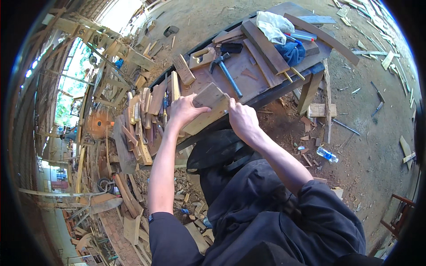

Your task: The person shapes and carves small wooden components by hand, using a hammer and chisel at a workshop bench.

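Gripping wood (209, 95), left hand (184, 111) sits far from a blue-labelled bottle (327, 154).

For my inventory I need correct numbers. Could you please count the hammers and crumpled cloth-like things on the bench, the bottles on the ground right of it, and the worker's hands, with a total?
Hammer: 1
Crumpled things: 2 (white one, blue one)
Bottle: 1
Hands: 2 (left hand, right hand)
Total: 6

A dark, loose shirt (306, 235) with creased cloth has short sleeves (175, 239). A small pale mark (151, 217) sits at the left hem. The left hand (185, 111) and right hand (244, 120) are bare.
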Motion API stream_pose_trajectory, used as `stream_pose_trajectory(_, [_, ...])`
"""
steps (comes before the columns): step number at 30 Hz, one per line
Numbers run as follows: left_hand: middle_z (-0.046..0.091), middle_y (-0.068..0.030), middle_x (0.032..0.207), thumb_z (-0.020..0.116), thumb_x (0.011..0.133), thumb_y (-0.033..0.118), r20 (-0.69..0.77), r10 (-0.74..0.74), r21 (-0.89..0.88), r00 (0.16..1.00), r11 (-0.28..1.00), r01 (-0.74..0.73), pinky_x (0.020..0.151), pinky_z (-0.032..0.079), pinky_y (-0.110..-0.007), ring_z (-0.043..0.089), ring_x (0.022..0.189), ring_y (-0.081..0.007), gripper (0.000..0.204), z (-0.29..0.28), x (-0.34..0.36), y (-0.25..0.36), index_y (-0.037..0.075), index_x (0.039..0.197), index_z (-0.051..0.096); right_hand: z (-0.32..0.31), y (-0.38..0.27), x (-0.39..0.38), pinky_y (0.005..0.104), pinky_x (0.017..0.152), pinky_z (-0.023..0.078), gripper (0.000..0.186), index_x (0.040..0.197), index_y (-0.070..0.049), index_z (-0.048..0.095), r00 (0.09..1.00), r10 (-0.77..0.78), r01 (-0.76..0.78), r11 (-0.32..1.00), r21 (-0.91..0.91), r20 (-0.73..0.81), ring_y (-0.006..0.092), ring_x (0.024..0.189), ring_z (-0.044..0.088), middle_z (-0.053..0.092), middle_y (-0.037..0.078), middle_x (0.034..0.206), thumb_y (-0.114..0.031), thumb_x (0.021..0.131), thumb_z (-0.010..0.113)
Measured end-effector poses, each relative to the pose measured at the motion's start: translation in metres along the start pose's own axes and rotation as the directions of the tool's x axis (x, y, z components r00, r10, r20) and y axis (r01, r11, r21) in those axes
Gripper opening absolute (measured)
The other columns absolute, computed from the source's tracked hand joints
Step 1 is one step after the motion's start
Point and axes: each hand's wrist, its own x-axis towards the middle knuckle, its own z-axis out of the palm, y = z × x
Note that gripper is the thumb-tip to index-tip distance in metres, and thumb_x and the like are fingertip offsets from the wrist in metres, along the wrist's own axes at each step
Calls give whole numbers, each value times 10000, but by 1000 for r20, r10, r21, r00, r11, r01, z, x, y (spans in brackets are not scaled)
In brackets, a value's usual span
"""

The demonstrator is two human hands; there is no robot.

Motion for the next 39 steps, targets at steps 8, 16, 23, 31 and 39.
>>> stream_pose_trajectory(8, [803,-189,994,844,709,733,-38,-179,67,983,981,182,861,612,-475,783,971,-358,804,-3,4,-31,111,1216,784,-15,-10,1,442,655,620,112,978,51,605,995,-29,32,999,-34,95,359,742,778,740,224,786,-40,914,599])
stream_pose_trajectory(16, [810,-160,1004,859,750,649,12,-9,-45,1000,999,10,870,613,-460,781,965,-362,700,3,17,-11,116,1199,788,8,7,7,432,651,622,105,982,40,621,1000,-7,8,1000,-27,9,345,732,780,746,218,783,-40,916,599])
stream_pose_trajectory(23, [809,-170,1027,853,742,670,-3,-150,80,989,986,150,891,608,-467,781,994,-340,740,-6,8,-27,116,1227,782,-16,-10,-7,445,653,619,90,961,30,636,993,-22,25,999,-32,112,343,739,784,753,210,783,-37,921,593])
stream_pose_trajectory(31, [812,-169,1024,909,734,580,-25,-60,-14,998,998,59,890,603,-455,785,982,-340,684,2,17,-32,79,1185,792,22,-6,19,440,642,623,85,947,30,637,1000,15,-15,1000,-12,-10,341,714,781,728,195,720,-47,914,620])
stream_pose_trajectory(39, [816,-154,1033,916,738,564,20,-98,-1,995,995,98,882,608,-453,790,980,-325,681,-7,9,-32,75,1194,787,-35,-17,-12,446,670,630,113,967,36,654,985,22,-12,998,-60,171,348,730,785,746,217,754,-50,899,629])
